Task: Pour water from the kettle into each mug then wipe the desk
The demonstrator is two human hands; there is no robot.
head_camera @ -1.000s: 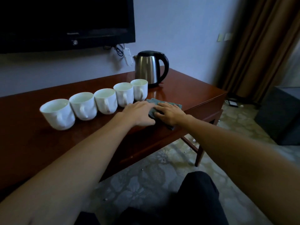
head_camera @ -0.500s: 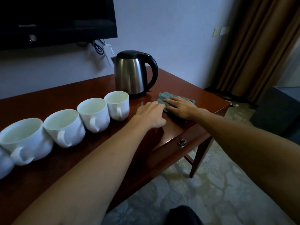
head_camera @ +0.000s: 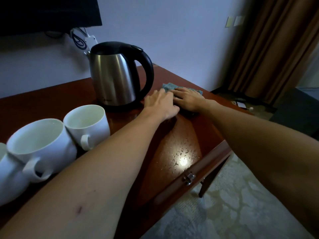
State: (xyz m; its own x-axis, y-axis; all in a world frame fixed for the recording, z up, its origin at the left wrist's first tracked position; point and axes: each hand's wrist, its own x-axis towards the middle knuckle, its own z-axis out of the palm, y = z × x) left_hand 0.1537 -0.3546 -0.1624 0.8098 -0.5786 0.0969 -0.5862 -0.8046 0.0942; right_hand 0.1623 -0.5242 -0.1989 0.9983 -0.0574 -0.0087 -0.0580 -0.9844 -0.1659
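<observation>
A steel kettle (head_camera: 114,78) with a black lid and handle stands at the back of the reddish wooden desk (head_camera: 212,128). A grey-blue cloth (head_camera: 170,87) lies flat just right of the kettle. My right hand (head_camera: 188,99) presses palm-down on the cloth, fingers spread. My left hand (head_camera: 160,104) lies flat beside it, fingertips at the cloth's near edge. White mugs stand in a row at the left: one mug (head_camera: 86,123) nearest the kettle, another mug (head_camera: 41,144) beside it. Small water droplets (head_camera: 181,152) glisten on the desk near the front edge.
A drawer with a metal latch (head_camera: 189,177) runs under the desk's front edge. A dark TV (head_camera: 48,12) hangs on the wall above, with cables (head_camera: 79,38) below it. Brown curtains (head_camera: 276,49) hang at the right. Patterned carpet (head_camera: 224,204) lies below.
Both hands and the cloth slid right and back along the desk to beside the kettle. My view moved closer and right, leaving fewer mugs in view.
</observation>
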